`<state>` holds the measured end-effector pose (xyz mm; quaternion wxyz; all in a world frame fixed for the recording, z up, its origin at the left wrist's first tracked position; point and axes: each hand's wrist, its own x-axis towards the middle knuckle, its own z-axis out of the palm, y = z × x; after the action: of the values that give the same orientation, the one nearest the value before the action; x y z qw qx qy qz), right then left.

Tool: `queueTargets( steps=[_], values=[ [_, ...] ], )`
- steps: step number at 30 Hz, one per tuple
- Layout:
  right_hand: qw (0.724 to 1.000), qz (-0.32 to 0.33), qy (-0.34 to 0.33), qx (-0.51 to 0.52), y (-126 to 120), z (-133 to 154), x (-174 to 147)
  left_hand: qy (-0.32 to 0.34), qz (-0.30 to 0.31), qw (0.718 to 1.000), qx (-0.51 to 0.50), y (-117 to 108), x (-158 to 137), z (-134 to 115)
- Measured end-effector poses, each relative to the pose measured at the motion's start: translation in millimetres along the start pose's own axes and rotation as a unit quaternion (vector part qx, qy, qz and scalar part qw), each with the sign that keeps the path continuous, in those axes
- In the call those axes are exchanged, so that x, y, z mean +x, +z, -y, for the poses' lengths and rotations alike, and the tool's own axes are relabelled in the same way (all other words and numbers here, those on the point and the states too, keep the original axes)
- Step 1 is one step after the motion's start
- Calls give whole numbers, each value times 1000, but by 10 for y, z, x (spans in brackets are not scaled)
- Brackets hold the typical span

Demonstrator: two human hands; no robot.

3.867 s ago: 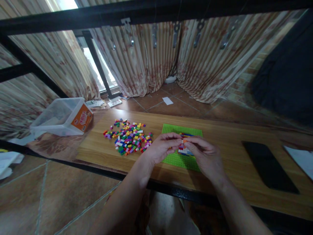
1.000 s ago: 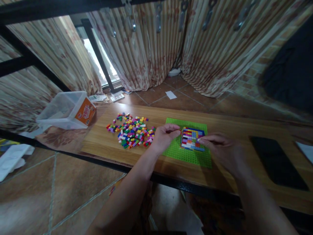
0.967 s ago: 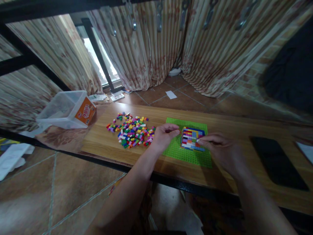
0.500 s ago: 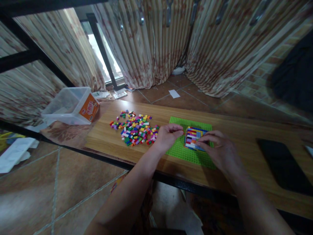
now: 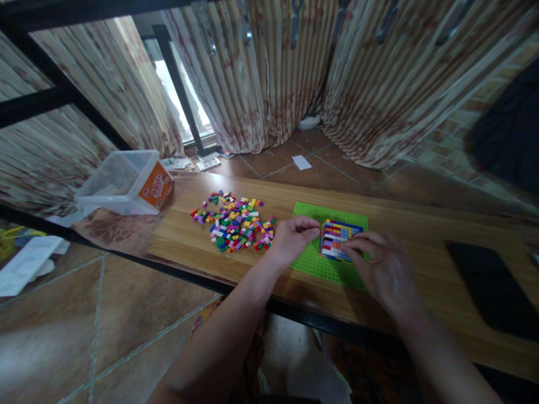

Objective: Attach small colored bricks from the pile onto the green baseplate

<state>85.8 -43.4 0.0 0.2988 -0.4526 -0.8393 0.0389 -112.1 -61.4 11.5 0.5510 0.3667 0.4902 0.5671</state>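
Note:
A green studded baseplate (image 5: 314, 264) lies on the wooden table, bearing a low rectangular build of multicoloured toy bricks (image 5: 334, 232) with a blue far edge. My left hand (image 5: 292, 238) is at the build's left side, thumb and forefinger pinched close to its far left corner. Anything between those fingertips is too small to make out. Over the right part of the build, my right hand (image 5: 381, 261) has its fingers pressed together, the tips at the top bricks. Whatever they grip is hidden.
Left of the baseplate, loose toy bricks (image 5: 236, 221) are heaped on the table (image 5: 177, 235). A clear plastic bin (image 5: 113, 185) with an orange label stands at the far left end. A flat black object (image 5: 490, 286) lies on the right. Curtains hang behind.
The view has shifted slightly. Both hands stay pinched at the build, with only small finger movements; the left fingertips remain by its far left corner.

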Motion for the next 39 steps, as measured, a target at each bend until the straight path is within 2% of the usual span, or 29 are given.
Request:
queueTargets(
  steps=[9,15,20,26,33,39],
  values=[
    [989,-24,-38,-139,-10,179,-142,-2,9,1000,5,-13,12,18],
    [988,-18,-32,-149,16,247,-143,-7,8,1000,-9,29,12,43],
    [996,-29,3,-87,18,241,-142,-50,17,998,-27,59,-23,1],
    [992,-106,62,11,-79,281,-40,-95,21,994,-53,53,-56,-60],
    [968,-59,103,219,-46,428,64,-103,71,989,-73,51,-73,-46],
    [944,-48,141,293,12,433,48,-104,103,985,-90,67,-85,-31]
  ],
)
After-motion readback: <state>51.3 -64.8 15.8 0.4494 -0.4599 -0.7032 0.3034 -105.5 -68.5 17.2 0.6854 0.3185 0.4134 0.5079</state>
